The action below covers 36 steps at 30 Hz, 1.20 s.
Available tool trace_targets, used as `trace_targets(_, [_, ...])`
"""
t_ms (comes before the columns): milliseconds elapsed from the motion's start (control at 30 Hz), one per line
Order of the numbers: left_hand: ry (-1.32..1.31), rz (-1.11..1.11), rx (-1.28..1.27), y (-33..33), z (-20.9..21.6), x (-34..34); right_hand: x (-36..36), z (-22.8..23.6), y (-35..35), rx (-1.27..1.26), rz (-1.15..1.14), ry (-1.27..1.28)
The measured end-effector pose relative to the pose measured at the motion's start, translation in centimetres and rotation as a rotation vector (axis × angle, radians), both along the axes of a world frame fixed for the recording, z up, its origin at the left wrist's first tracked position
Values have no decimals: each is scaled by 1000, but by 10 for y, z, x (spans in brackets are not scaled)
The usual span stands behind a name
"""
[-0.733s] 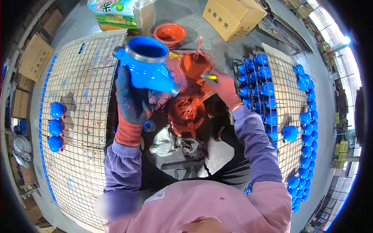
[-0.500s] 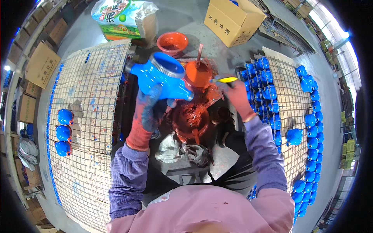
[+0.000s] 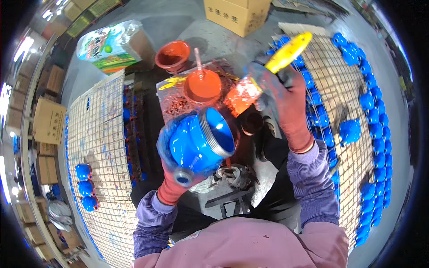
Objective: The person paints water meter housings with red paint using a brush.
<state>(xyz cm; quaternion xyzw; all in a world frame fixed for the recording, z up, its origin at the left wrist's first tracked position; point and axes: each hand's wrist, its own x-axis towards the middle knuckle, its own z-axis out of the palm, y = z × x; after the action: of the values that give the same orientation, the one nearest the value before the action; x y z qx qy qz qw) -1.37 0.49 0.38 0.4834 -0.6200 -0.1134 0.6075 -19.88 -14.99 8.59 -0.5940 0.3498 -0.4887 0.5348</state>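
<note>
My left hand (image 3: 163,142), in a red glove with a blue-stained palm and fingers, is closed around a shiny blue meter housing (image 3: 190,142). The housing is tilted, its wide bare-metal threaded mouth facing right and a side stub pointing down toward me. In my right hand (image 3: 286,96), also gloved, is a paintbrush (image 3: 289,52) with a yellow handle, gripped near its base. Its wide bristles, coated orange-red, point down and left, a short way from the housing's mouth. Just beyond, a round tub of orange-red paint (image 3: 202,89) holds a stick standing in it.
A reddish-brown bowl (image 3: 173,56) stands behind the paint tub. Wire-mesh racks lie on both sides; the left rack (image 3: 105,134) carries several blue housings, the right rack (image 3: 333,80) many more. A cardboard box (image 3: 237,15) and a printed plastic-wrapped package (image 3: 111,47) are at the back.
The housing has come down nearer to me and turned, its mouth swinging from upward to rightward. My right hand has raised the brush, and its bristles now show clearly. The whole view has shifted.
</note>
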Motion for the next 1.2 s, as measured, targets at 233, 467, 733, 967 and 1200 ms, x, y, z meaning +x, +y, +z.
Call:
trace_targets(233, [-106,-171,-28,-10,-9,-13,-6,-4,-3,-197,-19,432])
trace_targets(467, [-156,-219,101,-12,-10,-8,-16,10,13,-341,76,185])
trace_targets(733, [-113,-105,117,-12,-12,-3,-21,1,28,-834,29,122])
trace_targets(967, [246,-9,242,-15,12,-10,-23,14,46,-1040,203,299])
trace_targets(1200, [918,-153,477,-4,16,3,-20,9,49,-1126,315,360])
